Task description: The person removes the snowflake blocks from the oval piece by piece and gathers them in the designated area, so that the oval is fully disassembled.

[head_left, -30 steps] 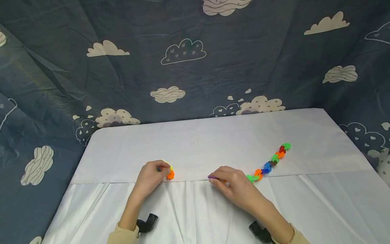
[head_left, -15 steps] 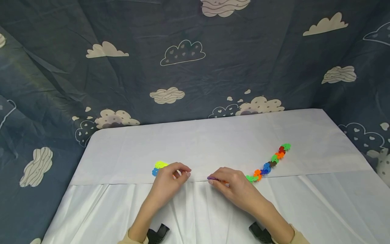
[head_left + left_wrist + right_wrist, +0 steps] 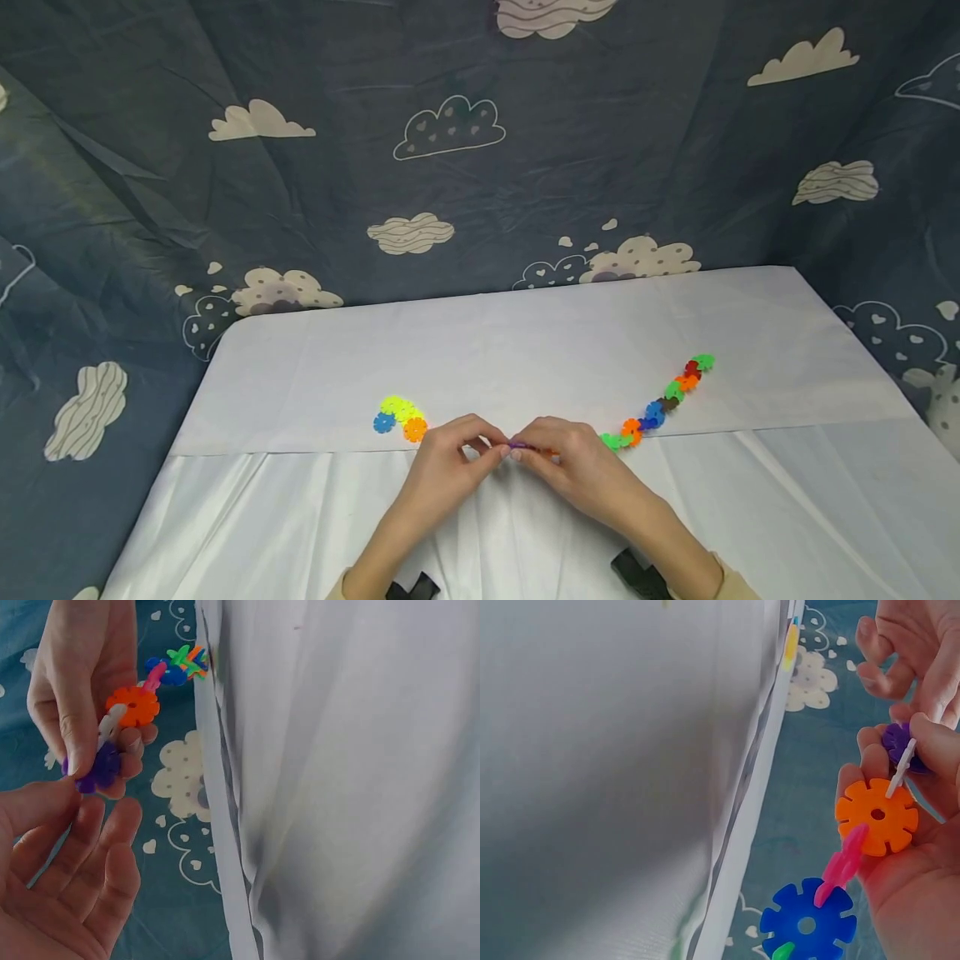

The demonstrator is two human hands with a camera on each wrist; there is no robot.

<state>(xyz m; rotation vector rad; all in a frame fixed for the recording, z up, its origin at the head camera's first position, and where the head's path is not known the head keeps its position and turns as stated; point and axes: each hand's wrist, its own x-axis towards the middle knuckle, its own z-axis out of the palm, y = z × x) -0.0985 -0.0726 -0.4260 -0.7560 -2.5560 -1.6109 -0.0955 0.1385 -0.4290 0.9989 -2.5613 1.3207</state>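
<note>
A chain of flower-shaped interlocking discs runs from my hands across the white table toward the right. My right hand pinches the purple disc at the chain's end. Against that disc's edge, the thumb and index finger of my left hand meet in a pinch; its other fingers are loosely bent in the left wrist view. A white disc, an orange disc, a pink disc and a blue disc follow along the chain. Fingers partly cover the purple disc.
Left of my hands lie loose discs: yellow ones, a blue one and an orange one. The chain's far part lies on the white-covered table. A dark cloud-patterned cloth hangs behind.
My left hand has moved right from the loose discs to the purple disc and now meets my right hand. The right hand has barely moved.
</note>
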